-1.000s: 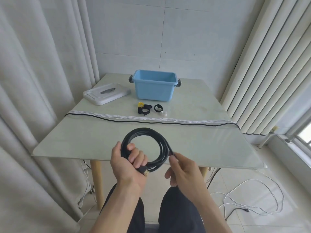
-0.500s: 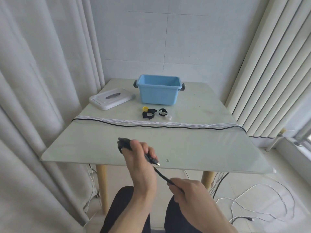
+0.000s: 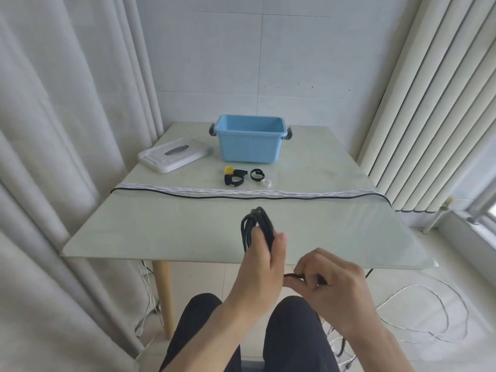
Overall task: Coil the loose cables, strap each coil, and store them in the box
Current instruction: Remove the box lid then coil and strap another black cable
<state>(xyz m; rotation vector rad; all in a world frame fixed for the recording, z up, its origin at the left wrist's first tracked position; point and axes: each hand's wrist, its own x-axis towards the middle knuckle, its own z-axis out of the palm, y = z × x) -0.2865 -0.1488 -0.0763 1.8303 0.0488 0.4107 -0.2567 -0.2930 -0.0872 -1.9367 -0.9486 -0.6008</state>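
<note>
Black cable coil (image 3: 257, 224) sits clamped in the left hand (image 3: 264, 260) just short of the blue box (image 3: 251, 142), the right hand (image 3: 326, 277) pinching its loose tail, so coiling looks nearly finished and a strap (image 3: 233, 179) beside that box comes next

one blue box (image 3: 250, 143), one white lid (image 3: 174, 154), two hands (image 3: 261, 260), one black coil (image 3: 257, 225)

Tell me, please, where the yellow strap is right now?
In the head view, the yellow strap lies on the table, just before the blue box, left of the black straps.
</note>
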